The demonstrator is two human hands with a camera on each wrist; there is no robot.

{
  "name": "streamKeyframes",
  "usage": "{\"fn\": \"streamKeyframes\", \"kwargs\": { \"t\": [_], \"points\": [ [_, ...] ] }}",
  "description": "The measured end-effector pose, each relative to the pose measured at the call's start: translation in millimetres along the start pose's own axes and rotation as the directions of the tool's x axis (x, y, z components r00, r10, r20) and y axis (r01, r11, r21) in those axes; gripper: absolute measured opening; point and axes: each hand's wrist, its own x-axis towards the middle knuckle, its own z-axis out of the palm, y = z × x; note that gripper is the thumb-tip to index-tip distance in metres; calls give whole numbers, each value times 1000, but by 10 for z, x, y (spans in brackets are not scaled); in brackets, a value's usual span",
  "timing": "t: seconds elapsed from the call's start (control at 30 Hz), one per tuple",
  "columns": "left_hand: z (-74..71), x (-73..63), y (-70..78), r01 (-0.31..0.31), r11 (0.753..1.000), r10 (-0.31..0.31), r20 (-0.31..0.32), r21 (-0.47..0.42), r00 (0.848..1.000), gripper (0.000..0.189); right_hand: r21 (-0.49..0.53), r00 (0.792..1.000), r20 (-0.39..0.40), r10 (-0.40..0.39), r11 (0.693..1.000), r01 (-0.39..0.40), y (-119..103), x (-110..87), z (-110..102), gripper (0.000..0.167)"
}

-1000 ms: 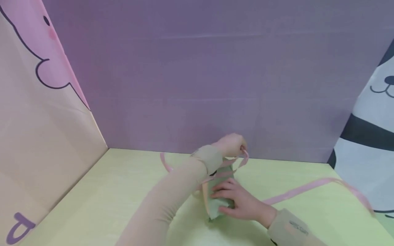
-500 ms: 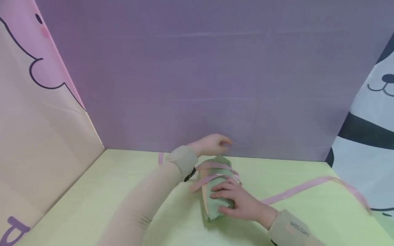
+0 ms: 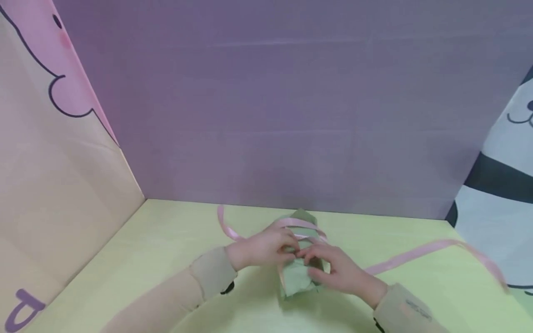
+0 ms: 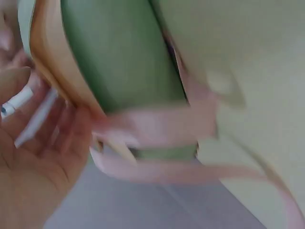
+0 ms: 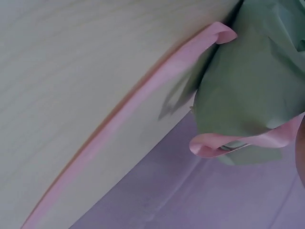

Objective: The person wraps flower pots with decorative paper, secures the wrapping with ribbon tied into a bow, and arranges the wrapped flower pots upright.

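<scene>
A long package (image 3: 299,278) wrapped in green paper with a peach side strip lies on the table. Pink ribbon (image 3: 297,223) crosses its far half in bands. My left hand (image 3: 266,245) reaches over the package from the left, its bent fingers near the ribbon. In the left wrist view its fingers (image 4: 71,133) touch the package's peach edge, thumb apart; that view is blurred. My right hand (image 3: 339,273) holds the package from the right, its fingers on top and the thumb nearer the front end. The right wrist view shows green paper (image 5: 252,81), with most of that hand hidden.
One loose ribbon tail (image 3: 226,229) lies at the back left; another tail (image 3: 416,252) runs far to the right. The pale yellow-green table (image 3: 179,245) meets a purple back wall (image 3: 266,115). Printed side panels (image 3: 83,208) flank the table.
My left hand lets go of the ribbon beyond the package, then comes back toward me onto its left side. My right hand stays on the package, its fingers bending more.
</scene>
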Motion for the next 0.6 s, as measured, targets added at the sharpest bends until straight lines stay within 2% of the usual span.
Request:
{"fn": "streamKeyframes", "kwargs": {
  "t": [0.1,0.2,0.27,0.43,0.53,0.6],
  "points": [
    [98,-20,87,26,997,-26,-9,73,1000,32,45,999,2,45,998,-45,3,-15,-30,20],
    [169,-21,140,81,995,-81,-13,65,997,44,115,994,30,108,987,-111,14,-13,-58,18],
    [210,-23,163,100,992,-98,-29,78,995,47,219,985,71,156,961,-168,27,4,-82,15],
    [282,-39,225,133,981,-125,-64,144,990,49,432,963,173,204,863,-261,100,42,-171,15],
    [296,-43,252,144,974,-135,-61,174,989,52,428,945,158,286,843,-326,167,57,-242,21],
    [297,-49,259,156,972,-149,-52,177,987,53,377,908,98,406,829,-412,215,83,-284,24]
  ]
}}
